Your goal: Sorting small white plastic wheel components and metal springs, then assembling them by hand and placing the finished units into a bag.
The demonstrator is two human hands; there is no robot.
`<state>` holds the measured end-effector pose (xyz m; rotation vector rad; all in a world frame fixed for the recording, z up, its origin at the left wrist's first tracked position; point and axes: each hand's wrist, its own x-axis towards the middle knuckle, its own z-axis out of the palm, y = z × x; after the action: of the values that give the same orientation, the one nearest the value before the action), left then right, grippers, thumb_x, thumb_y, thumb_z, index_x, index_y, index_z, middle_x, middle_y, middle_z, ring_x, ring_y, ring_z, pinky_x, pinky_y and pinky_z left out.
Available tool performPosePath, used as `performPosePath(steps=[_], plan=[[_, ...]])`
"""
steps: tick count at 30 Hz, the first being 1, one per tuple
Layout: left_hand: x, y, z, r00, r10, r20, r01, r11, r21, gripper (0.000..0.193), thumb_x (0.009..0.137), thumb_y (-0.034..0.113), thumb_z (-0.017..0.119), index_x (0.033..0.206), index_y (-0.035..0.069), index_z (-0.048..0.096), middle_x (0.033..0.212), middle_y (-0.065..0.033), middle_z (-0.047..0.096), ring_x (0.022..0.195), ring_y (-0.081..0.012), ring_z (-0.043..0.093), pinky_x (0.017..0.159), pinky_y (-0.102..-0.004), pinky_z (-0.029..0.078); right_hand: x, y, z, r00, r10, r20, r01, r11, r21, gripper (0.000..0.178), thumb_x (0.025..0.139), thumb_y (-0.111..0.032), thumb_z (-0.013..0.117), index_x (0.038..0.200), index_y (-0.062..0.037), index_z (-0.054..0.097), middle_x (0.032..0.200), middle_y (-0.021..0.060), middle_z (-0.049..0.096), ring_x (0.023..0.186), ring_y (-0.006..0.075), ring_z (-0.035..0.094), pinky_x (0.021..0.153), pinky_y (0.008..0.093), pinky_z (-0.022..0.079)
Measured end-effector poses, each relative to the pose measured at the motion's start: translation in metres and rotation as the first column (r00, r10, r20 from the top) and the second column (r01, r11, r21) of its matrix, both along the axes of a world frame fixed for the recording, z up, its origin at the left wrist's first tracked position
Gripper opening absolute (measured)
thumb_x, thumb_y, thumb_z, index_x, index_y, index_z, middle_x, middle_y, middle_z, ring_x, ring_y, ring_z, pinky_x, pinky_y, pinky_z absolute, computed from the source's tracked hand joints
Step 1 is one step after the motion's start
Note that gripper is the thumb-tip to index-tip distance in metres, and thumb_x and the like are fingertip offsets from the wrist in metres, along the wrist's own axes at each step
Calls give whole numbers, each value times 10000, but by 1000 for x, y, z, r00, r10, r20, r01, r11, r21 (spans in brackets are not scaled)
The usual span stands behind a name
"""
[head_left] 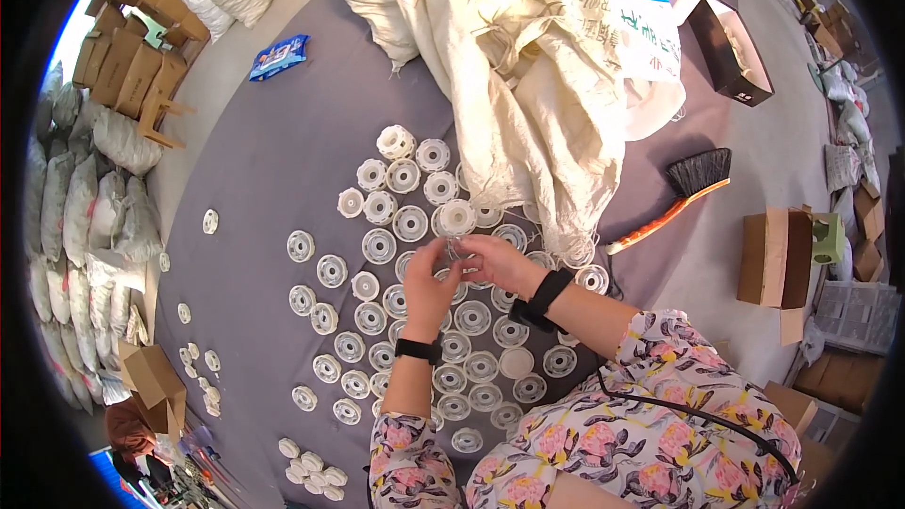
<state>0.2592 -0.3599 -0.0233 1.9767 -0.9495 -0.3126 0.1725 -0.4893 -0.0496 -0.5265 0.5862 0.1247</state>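
Note:
Over the middle of the grey-covered table, my left hand (429,281) and my right hand (500,262) meet fingertip to fingertip. Both are closed in a pinch around something small and greyish, too small to make out. Just beyond the fingertips, a white round plastic part (458,217) sits among the others. Many white ring-shaped plastic parts (379,246) are spread under and around my hands, most lying flat with their hollow centres up. A few are stacked, such as the toothed white part (395,141) at the far side.
A large cream woven sack (537,85) slumps across the far table. Right of it lie an orange-handled brush (669,212) and a black box (731,52). A blue packet (279,57) is at far left; small white pieces (310,471) are heaped near left. Sacks (108,207) and cartons line the floor.

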Motion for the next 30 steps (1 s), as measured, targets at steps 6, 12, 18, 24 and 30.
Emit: performPosePath(steps=[6, 12, 18, 24, 30], plan=[[7, -14, -11, 987, 158, 2, -158, 985, 63, 374, 730, 19, 623, 1097, 19, 550, 777, -84, 611, 723, -256, 576, 685, -363, 443, -9, -10, 2, 994, 13, -107, -30, 986, -165, 369, 902, -218, 500, 1212, -22, 461, 1185, 106, 523, 939, 219, 588, 798, 374, 505], [44, -28, -16, 850, 223, 478, -287, 956, 64, 297, 735, 41, 619, 1027, 38, 561, 771, -56, 588, 764, -262, 541, 732, -380, 409, -35, -49, 15, 991, 112, -70, -124, 972, -198, 370, 909, -217, 465, 1225, -24, 459, 1168, 127, 537, 934, 219, 592, 766, 355, 516], [54, -17, -32, 840, 202, 504, -307, 942, 134, 281, 722, 31, 633, 995, 57, 576, 784, -58, 595, 795, -256, 549, 742, -374, 412, -56, -96, 34, 992, 106, -73, -123, 952, -279, 333, 908, -219, 450, 1179, -37, 512, 1058, 92, 597, 859, 176, 600, 740, 312, 512], [36, -15, -30, 879, 93, 468, -239, 934, 264, 208, 702, 96, 667, 901, 75, 613, 891, -94, 569, 875, -299, 526, 784, -406, 398, -33, -151, 59, 981, -161, 108, 193, 788, -585, 336, 921, -212, 441, 1178, -8, 510, 1134, 118, 568, 973, 192, 580, 852, 327, 467], [16, -35, -17, 879, 106, 466, -202, 966, 160, 183, 721, 72, 641, 900, 79, 604, 893, -83, 551, 847, -272, 518, 775, -394, 376, 43, -186, 42, 972, -223, 66, 49, -80, -996, 401, 841, -150, 507, 1193, 40, 472, 1190, 191, 526, 1077, 320, 513, 937, 329, 393]])
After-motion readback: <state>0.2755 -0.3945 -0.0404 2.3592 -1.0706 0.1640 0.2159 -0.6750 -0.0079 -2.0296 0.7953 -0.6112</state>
